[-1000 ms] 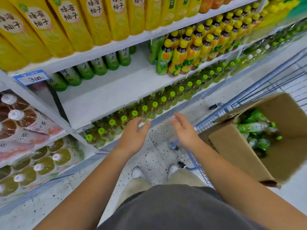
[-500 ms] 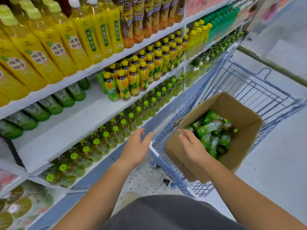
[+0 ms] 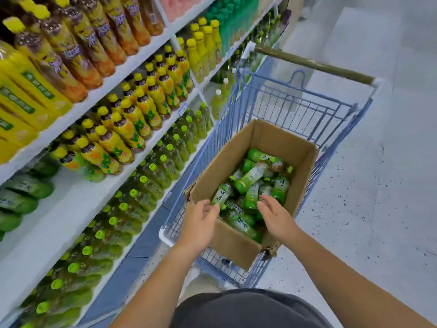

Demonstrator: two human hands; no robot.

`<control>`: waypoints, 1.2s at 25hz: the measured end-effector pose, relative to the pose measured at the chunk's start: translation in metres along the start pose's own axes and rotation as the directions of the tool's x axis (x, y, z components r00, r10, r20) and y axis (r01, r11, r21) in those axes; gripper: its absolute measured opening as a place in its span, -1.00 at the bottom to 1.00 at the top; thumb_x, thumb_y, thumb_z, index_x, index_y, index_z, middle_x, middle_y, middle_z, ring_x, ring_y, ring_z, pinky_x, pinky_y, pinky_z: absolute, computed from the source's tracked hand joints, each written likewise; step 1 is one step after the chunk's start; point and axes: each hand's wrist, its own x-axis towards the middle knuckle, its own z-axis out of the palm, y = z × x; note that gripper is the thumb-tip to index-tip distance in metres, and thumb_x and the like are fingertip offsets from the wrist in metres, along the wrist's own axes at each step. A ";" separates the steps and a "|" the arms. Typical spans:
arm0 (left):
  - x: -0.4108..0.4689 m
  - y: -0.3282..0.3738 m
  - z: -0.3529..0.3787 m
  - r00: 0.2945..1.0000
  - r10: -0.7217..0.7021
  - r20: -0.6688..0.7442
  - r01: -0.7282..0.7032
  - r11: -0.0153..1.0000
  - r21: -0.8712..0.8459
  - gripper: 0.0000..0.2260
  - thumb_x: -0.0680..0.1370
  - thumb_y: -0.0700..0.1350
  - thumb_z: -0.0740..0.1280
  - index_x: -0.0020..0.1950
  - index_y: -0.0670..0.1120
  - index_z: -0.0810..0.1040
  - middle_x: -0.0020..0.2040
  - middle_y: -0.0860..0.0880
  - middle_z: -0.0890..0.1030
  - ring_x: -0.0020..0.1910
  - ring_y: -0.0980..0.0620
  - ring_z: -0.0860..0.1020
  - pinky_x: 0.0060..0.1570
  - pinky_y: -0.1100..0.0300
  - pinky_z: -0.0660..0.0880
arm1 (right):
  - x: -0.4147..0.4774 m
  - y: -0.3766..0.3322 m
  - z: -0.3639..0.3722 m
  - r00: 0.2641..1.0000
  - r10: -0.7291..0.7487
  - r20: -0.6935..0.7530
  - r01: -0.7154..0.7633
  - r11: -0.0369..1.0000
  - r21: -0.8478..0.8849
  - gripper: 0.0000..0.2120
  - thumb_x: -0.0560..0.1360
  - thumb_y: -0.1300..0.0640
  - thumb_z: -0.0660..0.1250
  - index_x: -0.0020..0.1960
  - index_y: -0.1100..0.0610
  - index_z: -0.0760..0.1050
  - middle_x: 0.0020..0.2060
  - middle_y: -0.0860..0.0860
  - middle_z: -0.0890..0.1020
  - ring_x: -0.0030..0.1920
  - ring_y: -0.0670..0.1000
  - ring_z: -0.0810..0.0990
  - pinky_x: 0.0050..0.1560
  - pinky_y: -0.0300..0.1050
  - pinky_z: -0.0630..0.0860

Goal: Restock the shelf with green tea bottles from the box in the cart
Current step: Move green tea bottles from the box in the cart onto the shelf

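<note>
Since approx half a sec ago both hands have gone from the near lip of the box (image 3: 236, 245) to over its open top. A sec ago they were out in front of the shelf (image 3: 78, 197) w/ the box off to the right.

Left hand (image 3: 201, 218): fingers straight and together, holding nothing. It crosses the box's near-left rim, tips at or just short of a bottle; can't tell if touching. Right hand (image 3: 275, 216): fingers loosely spread and also empty, hovering just above the pile w/ no curl round anything yet.

The green tea bottles (image 3: 253, 174) lie jumbled on their sides in the box, right under and just beyond both sets of fingertips. A couple more lie between the two hands. The box sits in the near end of the blue cart (image 3: 295, 107), which is parked just beside the shelving.

Meaning: the reach is done and the pick isn't. Next, prob each hand closes on the nearest bottle, one per hand. They overlap, so best to take a top one by the body, not one pinned under others.

The bare white stretch of shelf is well off to the left of the left hand and higher up. A few green bottles sit at its back, w/ yellow-cap bottles (image 3: 132, 129) next to the gap. So there's plenty of room, and restocking looks far from finished.
</note>
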 end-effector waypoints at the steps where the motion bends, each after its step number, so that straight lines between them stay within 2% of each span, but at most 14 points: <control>1: 0.011 0.007 0.005 1.000 -0.003 0.029 0.002 0.999 0.032 -0.56 0.67 0.15 0.19 0.51 0.00 0.34 0.33 0.08 0.46 0.22 0.10 0.44 0.17 0.18 0.32 | 0.006 0.004 -0.003 0.999 0.025 -0.024 -0.024 1.000 0.019 -0.50 0.70 -0.09 0.10 0.60 0.03 0.22 0.50 0.01 0.39 0.46 0.03 0.39 0.29 -0.16 0.30; 6: 0.078 0.030 0.018 0.972 -0.040 0.232 -0.016 0.973 0.232 -0.51 0.68 0.17 0.16 0.56 0.00 0.29 0.44 0.06 0.44 0.33 0.08 0.42 0.24 0.17 0.31 | 0.030 0.019 0.000 0.978 0.145 -0.148 -0.138 0.989 0.054 -0.51 0.70 -0.08 0.08 0.58 0.08 0.24 0.48 0.03 0.43 0.44 0.05 0.42 0.23 -0.18 0.29; 9: 0.130 0.030 0.025 0.943 -0.056 0.329 -0.061 0.940 0.334 -0.49 0.67 0.16 0.17 0.56 -0.04 0.30 0.45 0.02 0.45 0.40 0.04 0.43 0.36 0.12 0.34 | 0.039 0.027 0.014 0.941 0.259 -0.216 -0.232 0.962 0.141 -0.51 0.70 -0.10 0.09 0.58 0.06 0.25 0.48 0.01 0.44 0.44 0.03 0.42 0.30 -0.13 0.32; 13: 0.206 0.024 0.044 0.907 -0.063 0.417 -0.135 0.893 0.428 -0.52 0.66 0.17 0.18 0.52 -0.04 0.35 0.39 0.02 0.51 0.29 0.06 0.48 0.11 0.31 0.43 | 0.067 0.031 0.035 0.881 0.357 -0.312 -0.290 0.926 0.242 -0.51 0.70 -0.07 0.09 0.58 0.08 0.26 0.45 0.01 0.46 0.42 0.01 0.44 0.28 -0.15 0.34; 17: 0.275 0.014 0.075 0.877 -0.047 0.478 -0.227 0.837 0.499 -0.49 0.67 0.18 0.17 0.54 -0.07 0.32 0.41 0.00 0.49 0.27 0.04 0.48 0.23 0.13 0.40 | 0.108 0.052 0.056 0.806 0.451 -0.384 -0.326 0.879 0.347 -0.48 0.69 -0.12 0.09 0.58 0.08 0.25 0.46 0.00 0.45 0.43 0.01 0.43 0.43 0.00 0.37; 20: 0.303 0.005 0.094 0.847 -0.038 0.531 -0.339 0.731 0.593 -0.43 0.64 0.23 0.15 0.56 -0.06 0.29 0.48 -0.02 0.41 0.32 -0.07 0.49 0.33 -0.04 0.44 | 0.139 0.065 0.056 0.775 0.468 -0.424 -0.367 0.880 0.301 -0.48 0.69 -0.12 0.08 0.57 0.10 0.26 0.47 0.04 0.44 0.44 0.05 0.41 0.44 0.04 0.36; 22: 0.318 -0.006 0.108 0.828 -0.019 0.561 -0.437 0.605 0.665 -0.48 0.65 0.18 0.17 0.49 -0.11 0.32 0.43 -0.08 0.40 0.27 -0.08 0.48 0.28 0.04 0.42 | 0.165 0.072 0.052 0.758 0.457 -0.466 -0.396 0.889 0.229 -0.51 0.69 -0.10 0.10 0.51 0.15 0.32 0.40 0.10 0.46 0.39 0.12 0.44 0.39 0.07 0.40; 24: 0.333 -0.008 0.122 0.831 0.030 0.555 -0.488 0.519 0.702 -0.49 0.65 0.12 0.20 0.51 -0.15 0.29 0.44 -0.13 0.37 0.35 -0.14 0.41 0.32 0.00 0.38 | 0.191 0.078 0.041 0.734 0.444 -0.514 -0.435 0.888 0.148 -0.55 0.67 -0.08 0.12 0.41 0.20 0.38 0.30 0.16 0.48 0.32 0.19 0.45 0.32 0.10 0.42; 26: 0.346 -0.007 0.134 0.862 0.079 0.501 -0.467 0.508 0.724 -0.43 0.64 0.10 0.25 0.54 -0.17 0.23 0.46 -0.16 0.34 0.41 -0.19 0.37 0.36 -0.09 0.37 | 0.216 0.086 0.034 0.703 0.448 -0.553 -0.484 0.870 0.090 -0.54 0.67 -0.08 0.13 0.41 0.22 0.34 0.30 0.19 0.46 0.33 0.23 0.42 0.31 0.12 0.39; 30: 0.370 -0.016 0.154 0.891 0.146 0.429 -0.440 0.504 0.743 -0.37 0.57 0.11 0.37 0.51 -0.16 0.22 0.41 -0.16 0.35 0.35 -0.22 0.42 0.26 -0.12 0.44 | 0.254 0.099 0.028 0.633 0.487 -0.602 -0.622 0.783 -0.020 -0.51 0.66 -0.08 0.09 0.41 0.26 0.27 0.34 0.24 0.46 0.37 0.28 0.34 0.28 0.14 0.37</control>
